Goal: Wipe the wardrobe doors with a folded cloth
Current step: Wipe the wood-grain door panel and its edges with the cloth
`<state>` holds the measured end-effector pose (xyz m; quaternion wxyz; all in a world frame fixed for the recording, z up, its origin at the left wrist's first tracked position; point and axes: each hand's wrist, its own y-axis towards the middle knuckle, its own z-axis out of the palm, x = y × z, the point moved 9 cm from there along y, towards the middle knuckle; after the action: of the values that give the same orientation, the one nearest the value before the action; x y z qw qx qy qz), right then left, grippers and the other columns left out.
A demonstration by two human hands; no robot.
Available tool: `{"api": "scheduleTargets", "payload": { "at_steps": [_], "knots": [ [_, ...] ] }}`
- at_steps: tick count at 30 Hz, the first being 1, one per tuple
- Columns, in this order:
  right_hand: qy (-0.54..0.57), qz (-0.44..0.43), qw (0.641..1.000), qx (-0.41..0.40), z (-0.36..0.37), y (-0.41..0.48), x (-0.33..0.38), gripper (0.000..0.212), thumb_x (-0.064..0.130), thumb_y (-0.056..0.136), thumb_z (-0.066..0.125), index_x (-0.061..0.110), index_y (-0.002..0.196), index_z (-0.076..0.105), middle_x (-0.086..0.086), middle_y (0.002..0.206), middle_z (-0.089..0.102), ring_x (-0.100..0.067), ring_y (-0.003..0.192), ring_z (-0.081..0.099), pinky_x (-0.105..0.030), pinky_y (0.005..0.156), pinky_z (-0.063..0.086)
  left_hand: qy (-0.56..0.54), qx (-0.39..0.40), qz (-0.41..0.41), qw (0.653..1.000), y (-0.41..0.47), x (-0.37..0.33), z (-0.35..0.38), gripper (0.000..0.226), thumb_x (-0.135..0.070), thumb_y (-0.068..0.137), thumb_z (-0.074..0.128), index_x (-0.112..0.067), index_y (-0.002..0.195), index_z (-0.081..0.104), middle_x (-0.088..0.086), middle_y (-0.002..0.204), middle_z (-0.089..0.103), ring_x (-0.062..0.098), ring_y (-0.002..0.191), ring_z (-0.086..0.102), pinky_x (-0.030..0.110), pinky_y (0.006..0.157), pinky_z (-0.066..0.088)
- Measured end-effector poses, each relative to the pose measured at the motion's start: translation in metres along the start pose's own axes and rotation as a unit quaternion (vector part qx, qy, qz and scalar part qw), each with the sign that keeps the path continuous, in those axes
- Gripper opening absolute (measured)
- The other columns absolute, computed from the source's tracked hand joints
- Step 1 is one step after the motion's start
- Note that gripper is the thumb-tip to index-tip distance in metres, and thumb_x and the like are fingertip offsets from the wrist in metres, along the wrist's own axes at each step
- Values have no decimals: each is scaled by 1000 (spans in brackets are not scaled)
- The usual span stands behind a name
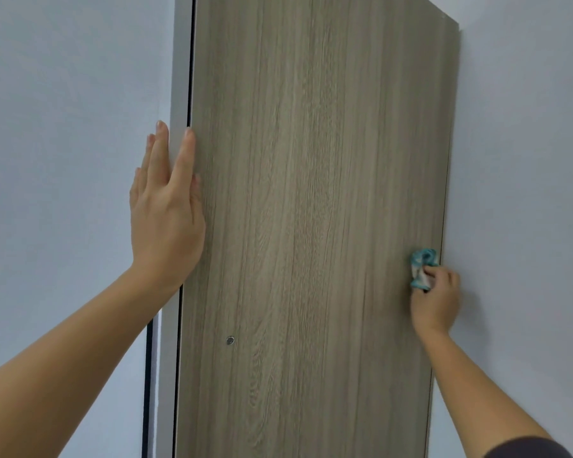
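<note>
- The left hand (166, 206) lies flat on the left edge of the wardrobe door (311, 193), fingers straight and its grip released. Pressing here should keep the panel from swinging under the wipe.
- The door is a tall, matte panel with grey-brown wood grain. A small round metal fitting (230, 340) sits low on its left side. I can make out no smears.
- The cloth (422, 269) is teal and white, bunched more than folded, and touches the door's right edge.
- The right hand (439, 302) has its grip closed round the cloth. Flattening the pad and stroking along the grain in overlapping passes leftward would likely clean best.
</note>
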<state>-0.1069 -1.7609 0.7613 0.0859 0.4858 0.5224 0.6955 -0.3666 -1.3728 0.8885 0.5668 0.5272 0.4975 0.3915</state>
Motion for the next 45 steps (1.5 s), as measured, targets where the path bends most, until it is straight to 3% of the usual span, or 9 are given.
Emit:
{"api": "scheduleTargets", "payload": {
  "at_steps": [10,17,24,28,31,35,38,40,45],
  "knots": [
    [-25,95,995,-6,0,11,-31,37,-13,73,57,2,106,60,-21,113,55,-40,100,54,-45,80,47,-9,-1,5,1000,1,1,0,49,-15,105,28,-20,153,20,9,162,9,21,149,5,43,120,13],
    [87,70,994,-1,-4,-58,23,33,-10,73,63,3,103,64,-14,109,52,-27,91,56,-31,75,43,-28,4,12,1000,1,0,1,50,-13,106,28,-20,154,18,9,162,6,20,149,3,28,118,7],
    [189,-66,979,46,1,-137,147,39,-12,67,69,9,100,68,-1,96,49,-16,82,53,-25,68,46,-39,5,7,999,2,1,0,50,-14,106,28,-22,154,17,8,162,6,20,149,3,31,119,9],
    [204,-178,960,69,-1,-186,217,33,1,71,67,16,101,68,4,92,45,-13,78,49,-15,66,39,-33,2,15,999,3,4,0,50,-14,105,28,-19,153,21,12,161,10,25,149,7,38,120,14],
    [197,-246,948,51,-8,-211,252,22,15,78,65,18,99,69,2,87,48,-14,75,48,-20,59,39,-29,0,17,999,3,5,1,50,-14,104,28,-19,153,22,13,161,11,26,149,8,40,120,16],
    [203,-355,910,74,-7,-252,291,29,15,74,71,26,99,61,0,87,53,-15,74,48,-23,57,40,-25,5,13,1000,3,5,2,50,-14,104,27,-21,153,21,12,161,11,26,149,8,44,119,17],
    [205,-433,874,80,-8,-278,302,23,11,76,71,24,92,63,0,89,57,-17,69,48,-29,55,41,-12,12,13,1000,1,6,2,49,-14,105,27,-20,153,21,12,161,11,26,149,7,49,118,18],
    [203,-461,860,81,-10,-280,296,7,20,82,71,23,86,66,1,92,58,-15,69,49,-26,55,41,2,11,14,1000,1,5,0,48,-16,105,27,-19,153,23,13,161,13,28,149,8,50,118,19],
    [170,-463,868,61,-13,-258,251,3,24,89,67,23,90,64,0,98,52,-17,71,51,-27,57,43,0,15,7,1000,-10,5,-2,47,-16,105,26,-20,153,23,12,160,13,27,149,7,49,118,17]
  ]
}}
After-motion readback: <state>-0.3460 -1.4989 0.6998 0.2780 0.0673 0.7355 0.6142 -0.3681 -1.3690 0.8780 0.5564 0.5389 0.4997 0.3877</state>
